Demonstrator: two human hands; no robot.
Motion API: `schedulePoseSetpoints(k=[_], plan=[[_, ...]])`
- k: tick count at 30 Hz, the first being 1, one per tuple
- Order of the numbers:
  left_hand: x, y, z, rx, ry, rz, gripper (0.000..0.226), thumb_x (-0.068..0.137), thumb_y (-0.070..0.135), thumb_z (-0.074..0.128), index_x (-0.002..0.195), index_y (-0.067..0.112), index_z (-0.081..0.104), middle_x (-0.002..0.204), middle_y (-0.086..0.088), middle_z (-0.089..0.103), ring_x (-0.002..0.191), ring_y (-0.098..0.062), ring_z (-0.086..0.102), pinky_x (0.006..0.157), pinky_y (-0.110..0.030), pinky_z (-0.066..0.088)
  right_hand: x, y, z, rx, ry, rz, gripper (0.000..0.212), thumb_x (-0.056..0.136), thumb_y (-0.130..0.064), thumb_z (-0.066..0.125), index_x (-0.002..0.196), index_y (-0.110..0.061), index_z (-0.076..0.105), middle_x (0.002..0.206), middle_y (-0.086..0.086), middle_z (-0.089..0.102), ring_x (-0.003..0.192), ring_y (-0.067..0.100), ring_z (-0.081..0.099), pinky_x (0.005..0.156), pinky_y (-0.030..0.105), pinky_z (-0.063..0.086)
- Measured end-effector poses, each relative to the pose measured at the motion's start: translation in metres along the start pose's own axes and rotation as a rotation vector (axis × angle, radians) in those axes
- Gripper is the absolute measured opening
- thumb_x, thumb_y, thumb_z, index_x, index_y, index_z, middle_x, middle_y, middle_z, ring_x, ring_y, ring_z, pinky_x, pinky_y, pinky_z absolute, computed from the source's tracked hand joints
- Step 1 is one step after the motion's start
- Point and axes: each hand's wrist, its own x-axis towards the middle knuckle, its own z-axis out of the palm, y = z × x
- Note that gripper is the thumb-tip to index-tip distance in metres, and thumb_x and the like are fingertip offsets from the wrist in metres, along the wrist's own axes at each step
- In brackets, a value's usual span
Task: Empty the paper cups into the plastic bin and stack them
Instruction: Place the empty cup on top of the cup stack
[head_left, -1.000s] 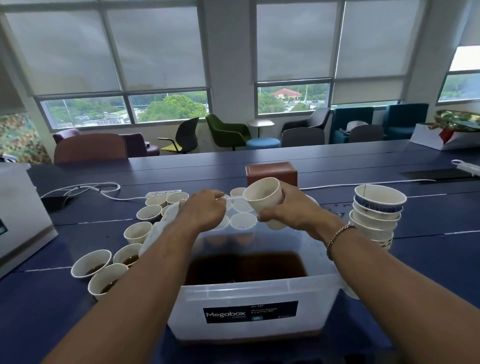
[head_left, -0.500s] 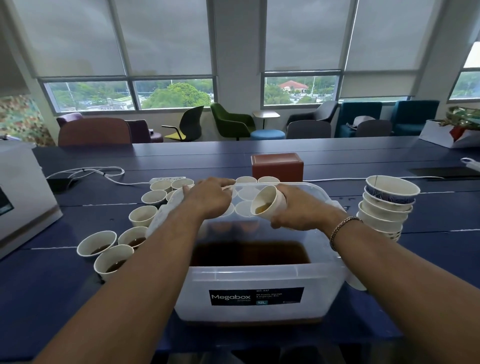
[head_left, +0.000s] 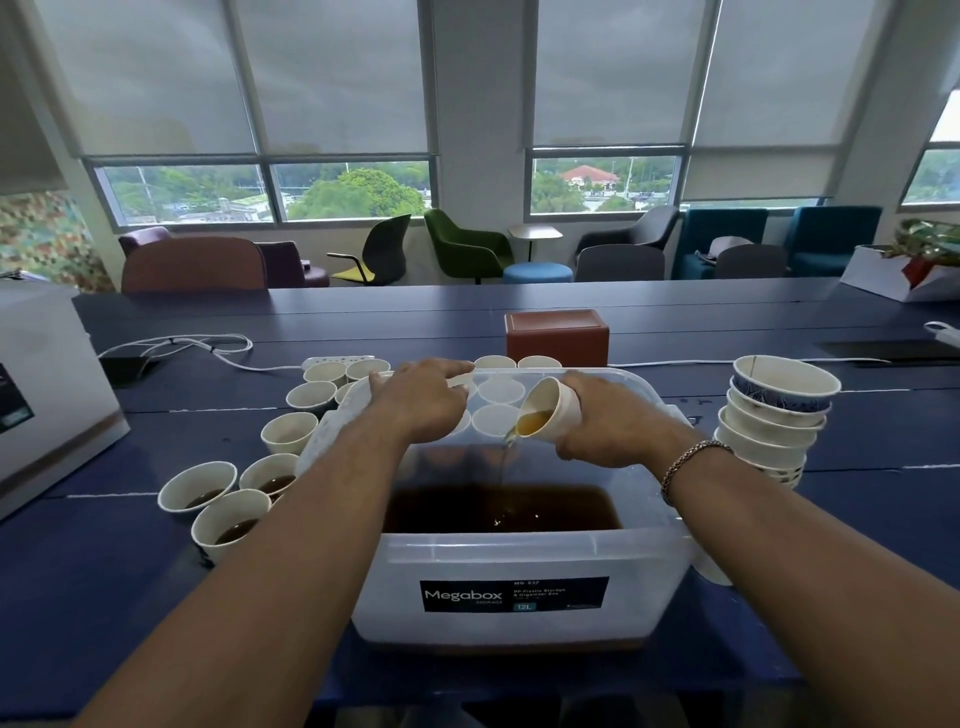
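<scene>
Pouring a cup out over the bin, which sits at my six o'clock to catch everything.

Plastic bin (head_left: 519, 577) holds brown liquid; my left hand (head_left: 423, 397) grips its far rim steady; my right hand (head_left: 605, 421) wraps the tilted paper cup (head_left: 550, 410); emptied stack (head_left: 774, 415) waits at three o'clock.

Tilted white paper cup (head_left: 551, 411) pours brown liquid into the translucent plastic bin (head_left: 519, 566).

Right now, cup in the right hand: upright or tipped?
Tipped. The paper cup in the right hand leans mouth-down, a thin brown stream falling into the plastic bin.
</scene>
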Motion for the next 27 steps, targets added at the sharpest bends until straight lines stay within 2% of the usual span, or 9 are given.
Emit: schedulePoseSetpoints(k=[4,12,21,27], plan=[[0.0004,0.0,0.0014,0.004,-0.001,0.004,0.041,0.102,0.03,0.047,0.142,0.041,0.046,0.156,0.005,0.038,0.145,-0.025,0.03,0.118,-0.064,0.007,0.0002,0.0018,-0.0015,-0.034,0.089,0.011,0.059,0.068,-0.03,0.079,0.118,-0.023,0.048,0.106,-0.002,0.064,0.092,0.018,0.058,0.079,0.033,0.049],[0.0017,-0.003,0.0028,0.036,-0.024,0.031,0.045,0.103,0.029,0.044,0.146,0.041,0.039,0.16,0.007,0.028,0.15,-0.023,0.018,0.115,-0.066,-0.002,0.0002,0.001,-0.0038,-0.061,0.227,0.01,0.063,0.069,-0.032,0.081,0.12,-0.024,0.044,0.109,-0.001,0.057,0.096,0.019,0.053,0.083,0.043,0.054],[-0.001,-0.001,0.002,0.052,-0.033,0.028,0.047,0.103,0.03,0.045,0.148,0.04,0.036,0.161,0.007,0.026,0.15,-0.023,0.017,0.115,-0.065,-0.002,-0.0012,-0.0001,-0.0069,-0.075,0.3,0.022,0.067,0.073,-0.031,0.08,0.127,-0.022,0.041,0.117,0.002,0.052,0.099,0.014,0.041,0.083,0.039,0.05],[-0.0009,-0.0016,0.0015,0.058,-0.038,0.035,0.046,0.104,0.032,0.044,0.148,0.04,0.035,0.162,0.007,0.025,0.15,-0.023,0.016,0.116,-0.065,-0.002,-0.0005,0.001,-0.0057,-0.095,0.307,0.02,0.067,0.072,-0.03,0.08,0.126,-0.024,0.04,0.119,0.002,0.051,0.105,0.017,0.042,0.086,0.041,0.051]])
